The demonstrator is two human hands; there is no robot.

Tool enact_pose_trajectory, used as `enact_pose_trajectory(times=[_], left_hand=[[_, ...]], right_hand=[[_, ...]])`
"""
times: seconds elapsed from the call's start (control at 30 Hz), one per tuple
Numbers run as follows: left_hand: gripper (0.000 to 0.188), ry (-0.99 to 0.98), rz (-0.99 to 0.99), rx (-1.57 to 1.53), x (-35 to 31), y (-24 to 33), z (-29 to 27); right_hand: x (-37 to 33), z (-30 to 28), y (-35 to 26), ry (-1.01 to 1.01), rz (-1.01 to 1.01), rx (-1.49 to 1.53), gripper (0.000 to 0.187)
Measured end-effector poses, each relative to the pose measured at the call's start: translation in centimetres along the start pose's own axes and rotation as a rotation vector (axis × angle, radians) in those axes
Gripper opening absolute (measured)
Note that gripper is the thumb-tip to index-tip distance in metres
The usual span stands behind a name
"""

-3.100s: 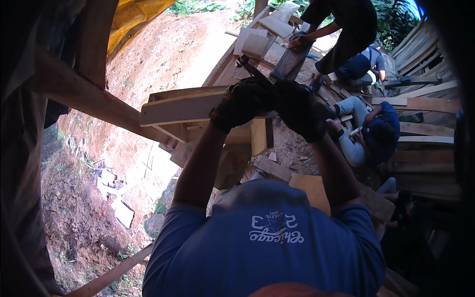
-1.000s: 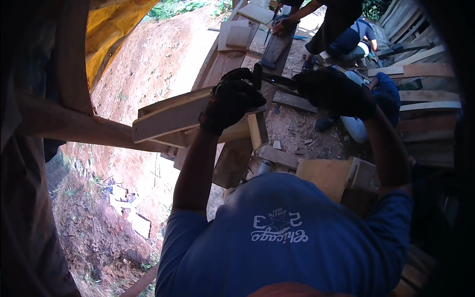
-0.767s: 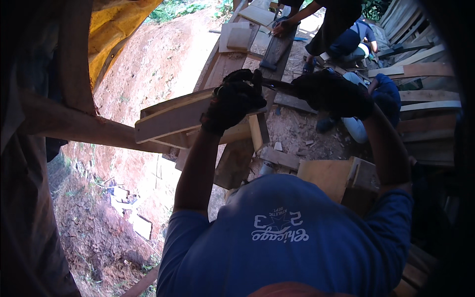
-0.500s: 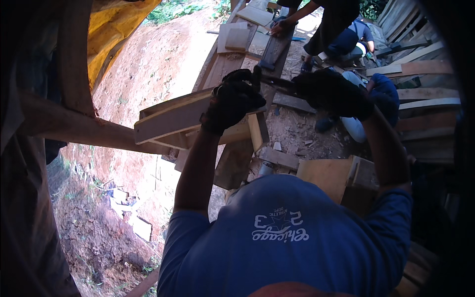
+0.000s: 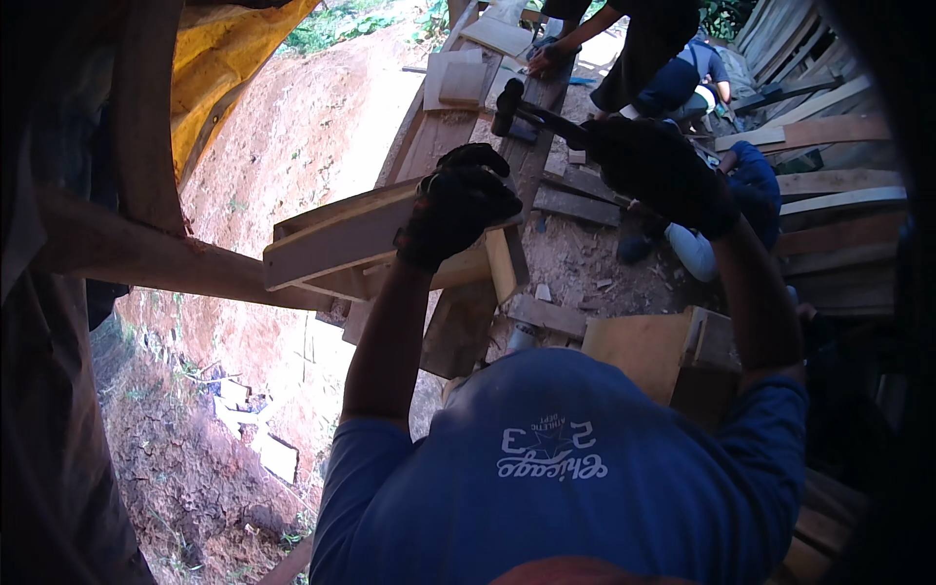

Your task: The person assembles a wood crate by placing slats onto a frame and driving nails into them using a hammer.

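The wooden frame point(image 5: 336, 239) lies ahead of me, its right-hand part beneath my left hand point(image 5: 456, 210). Those gloved fingers are curled; whether they pinch anything small, I cannot tell. My right hand point(image 5: 668, 175) has its fingers wrapped round the handle of the hammer point(image 5: 552, 121), whose head stands beyond my left hand, apart from it. A good blow, I judge, calls for a steady press on the frame, left fingertips clear of the head's path, and a face landing square. Counting outward: one hammer, one frame, one boxy wooden piece point(image 5: 636, 346) near my right forearm, at least three pale boards point(image 5: 497, 37), three co-workers point(image 5: 655, 47) I can make out, one yellow tarp point(image 5: 229, 73).
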State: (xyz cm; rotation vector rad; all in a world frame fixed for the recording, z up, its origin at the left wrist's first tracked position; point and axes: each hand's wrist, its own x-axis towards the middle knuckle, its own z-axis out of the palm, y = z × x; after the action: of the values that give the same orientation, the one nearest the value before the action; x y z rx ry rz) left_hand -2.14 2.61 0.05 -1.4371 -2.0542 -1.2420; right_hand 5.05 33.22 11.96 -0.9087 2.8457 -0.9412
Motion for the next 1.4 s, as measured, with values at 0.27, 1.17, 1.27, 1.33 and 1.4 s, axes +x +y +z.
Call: enact_pose_trajectory(times=[0.27, 1.17, 1.27, 1.33, 1.4], left_hand=[[0.010, -0.004, -0.148, -0.020, -0.2, 0.4, 0.4], [0.012, -0.035, -0.096, 0.030, 0.1, 0.2, 0.2], [0.013, -0.031, -0.020, 0.072, 0.1, -0.1, 0.3], [0.012, -0.022, -0.003, 0.072, 0.2, -0.2, 0.1], [0.010, -0.025, -0.081, -0.019, 0.0, 0.2, 0.0]], right_hand=[[0.5, -0.3, 2.2, 0.124, -0.328, -0.340, 0.036], [-0.7, 0.5, 1.9, 0.064, -0.058, -0.083, 0.049], [-1.4, 1.4, 2.5, 0.022, -0.185, -0.319, 0.056], [-1.7, 0.5, 2.2, -0.086, -0.204, -0.405, 0.060], [-1.4, -0.1, 1.9, -0.083, -0.028, -0.283, 0.064]])
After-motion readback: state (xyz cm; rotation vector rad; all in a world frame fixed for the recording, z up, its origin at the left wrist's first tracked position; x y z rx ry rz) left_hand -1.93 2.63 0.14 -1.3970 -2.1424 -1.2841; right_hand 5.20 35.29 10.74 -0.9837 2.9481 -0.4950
